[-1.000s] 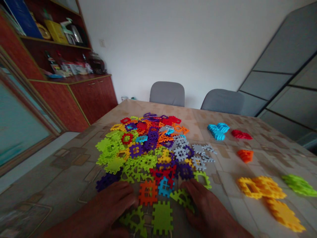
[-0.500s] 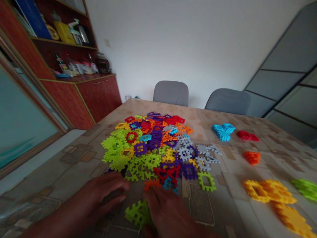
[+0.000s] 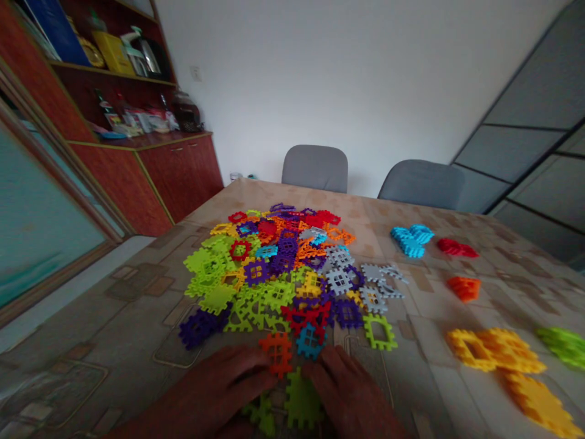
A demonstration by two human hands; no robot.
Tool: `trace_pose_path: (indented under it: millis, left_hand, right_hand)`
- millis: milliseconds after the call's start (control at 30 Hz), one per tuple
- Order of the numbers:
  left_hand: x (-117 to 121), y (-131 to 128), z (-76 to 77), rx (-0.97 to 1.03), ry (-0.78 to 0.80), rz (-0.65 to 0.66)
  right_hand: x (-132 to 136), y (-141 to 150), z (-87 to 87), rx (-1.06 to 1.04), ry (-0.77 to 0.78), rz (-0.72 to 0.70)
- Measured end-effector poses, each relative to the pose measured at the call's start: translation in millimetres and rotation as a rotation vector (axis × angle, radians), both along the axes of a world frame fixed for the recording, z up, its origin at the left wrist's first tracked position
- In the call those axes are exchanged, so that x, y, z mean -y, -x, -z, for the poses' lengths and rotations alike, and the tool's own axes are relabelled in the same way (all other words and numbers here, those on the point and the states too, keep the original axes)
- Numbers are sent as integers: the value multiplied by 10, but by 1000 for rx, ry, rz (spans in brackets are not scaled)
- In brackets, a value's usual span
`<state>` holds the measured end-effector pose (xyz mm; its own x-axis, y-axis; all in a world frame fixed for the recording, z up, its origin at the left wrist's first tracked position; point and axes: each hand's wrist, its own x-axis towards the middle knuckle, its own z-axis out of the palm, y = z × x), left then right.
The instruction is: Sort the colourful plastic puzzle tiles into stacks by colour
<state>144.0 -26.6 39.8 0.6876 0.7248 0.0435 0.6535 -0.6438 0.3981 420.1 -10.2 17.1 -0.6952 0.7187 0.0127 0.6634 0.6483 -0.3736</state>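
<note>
Green square (image 3: 302, 401) between the hands (image 3: 350, 390), apparently touched

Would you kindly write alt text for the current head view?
A person's left hand and right hand flank a green square piece before a colourful heap of toothed pieces on a patterned table. Single-colour piles sit at right.

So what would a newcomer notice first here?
Probably the multicoloured pile of toothed tiles, centre-frame. Next, at its near side, the left hand by an orange tile and the right hand at a lime-green tile. Then, to the right, a blue cluster and, nearer, a yellow cluster.
</note>
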Motion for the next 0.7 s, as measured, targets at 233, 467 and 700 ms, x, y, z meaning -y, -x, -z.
trace_pose_path:
  millis: [233,467,700]
  left_hand:
    - [43,0,54,-32,-108,29]
    - [92,50,-5,-44,-63,40]
    - [18,-58,-52,-19,-18,8]
  right_hand:
    - [-34,9,-40,-22,3,1]
    - [-81,-207,-248,152,136,90]
    - [-174,-369,-413,279,165,169]
